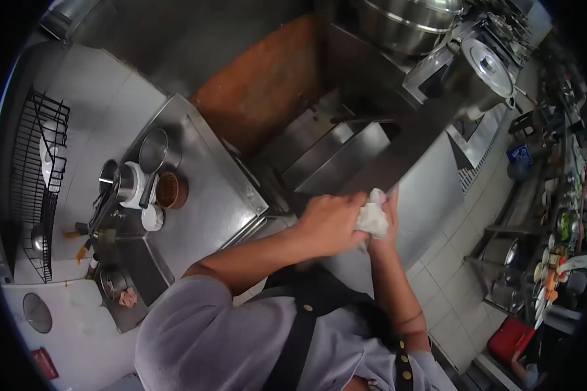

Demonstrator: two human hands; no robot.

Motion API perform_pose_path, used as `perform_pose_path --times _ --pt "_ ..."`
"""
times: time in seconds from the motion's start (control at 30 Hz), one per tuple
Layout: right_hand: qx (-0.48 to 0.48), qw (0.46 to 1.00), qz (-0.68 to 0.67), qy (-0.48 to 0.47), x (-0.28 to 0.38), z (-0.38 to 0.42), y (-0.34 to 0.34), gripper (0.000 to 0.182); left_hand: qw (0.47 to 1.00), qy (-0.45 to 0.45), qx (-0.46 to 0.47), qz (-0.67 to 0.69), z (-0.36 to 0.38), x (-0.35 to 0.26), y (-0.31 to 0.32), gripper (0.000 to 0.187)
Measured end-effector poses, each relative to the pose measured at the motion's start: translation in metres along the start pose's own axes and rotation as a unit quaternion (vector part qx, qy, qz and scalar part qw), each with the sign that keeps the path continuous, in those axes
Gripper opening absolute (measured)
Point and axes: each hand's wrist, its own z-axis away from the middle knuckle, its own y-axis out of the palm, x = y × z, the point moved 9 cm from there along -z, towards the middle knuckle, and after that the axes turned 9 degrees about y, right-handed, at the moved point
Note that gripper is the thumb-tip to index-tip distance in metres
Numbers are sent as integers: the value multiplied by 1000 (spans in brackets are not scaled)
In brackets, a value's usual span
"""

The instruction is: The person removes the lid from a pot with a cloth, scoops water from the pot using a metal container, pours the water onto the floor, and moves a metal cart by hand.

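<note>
A bunched white cloth (pixel 373 220) is between my two hands, in front of my body. My left hand (pixel 329 223) reaches across from the left and closes on the cloth's near side, its fingertips partly hidden behind the bundle. From the other side my right hand (pixel 386 228) grips the same cloth, with its fingers upright along the edge and partly covered. Beneath both hands is a stainless steel counter edge (pixel 424 195).
Leftward, a steel worktop (pixel 209 189) bears a brown pot (pixel 171 190), a strainer (pixel 154 151) and stacked white dishes (pixel 152 218). A lidded steel pot (pixel 479 75) stands upper right, near a large steamer (pixel 411 26). Crowded shelves (pixel 535 260) line the right.
</note>
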Motion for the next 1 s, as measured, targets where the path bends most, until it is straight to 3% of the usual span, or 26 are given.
perform_pose_path --times 0.03,0.07,0.1,0.13,0.17,0.2,0.23,0.3,0.37,0.43,0.47,0.5,0.57,0.63,0.7,0.77,0.87,0.97,1.0 --pt "-66 994 -51 66 -18 3 -10 59 999 15 0 32 -2 -2 4 41" --pt "-39 930 327 -163 -21 19 -28 58 990 61 -5 129 -7 -10 -3 38" --pt "-40 925 352 -138 4 52 -46 58 985 51 2 162 5 -23 35 38" --pt "-79 993 87 -23 32 53 -47 59 964 41 27 260 3 -10 63 38" --pt "-116 972 -181 95 28 61 -52 61 930 32 55 362 3 -2 96 37" --pt "-130 970 -183 95 22 68 -67 61 931 -18 35 362 -1 21 118 40" --pt "-109 972 -190 91 23 70 -85 64 873 -8 -5 488 -5 36 153 39" --pt "-97 972 -197 83 24 74 -116 67 744 -158 -26 649 -10 68 190 37" --pt "-182 974 -64 120 20 86 -149 71 854 -145 -31 498 -23 100 199 33" --pt "-240 963 -38 114 23 96 -171 73 852 -170 12 495 -28 137 236 29" --pt "-236 966 9 104 24 99 -181 74 909 -173 71 373 -26 163 256 34" --pt "-231 967 55 95 24 100 -191 75 929 -173 86 317 -21 170 263 36" --pt "-230 966 62 98 15 103 -212 73 858 -238 168 422 0 182 315 32" --pt "-229 966 69 101 7 103 -230 71 865 -170 229 412 9 168 337 31" --pt "-236 962 71 116 -7 104 -243 66 834 -155 341 405 26 146 363 32" --pt "-247 959 65 121 -24 103 -256 62 861 -109 399 297 34 146 398 41" --pt "-259 956 48 130 -59 97 -280 57 888 -41 330 317 28 116 383 37" --pt "-259 955 18 142 -97 84 -302 51 924 -36 276 261 30 121 361 39" --pt "-259 953 24 153 -116 80 -315 48 918 -81 278 270 39 138 364 45"
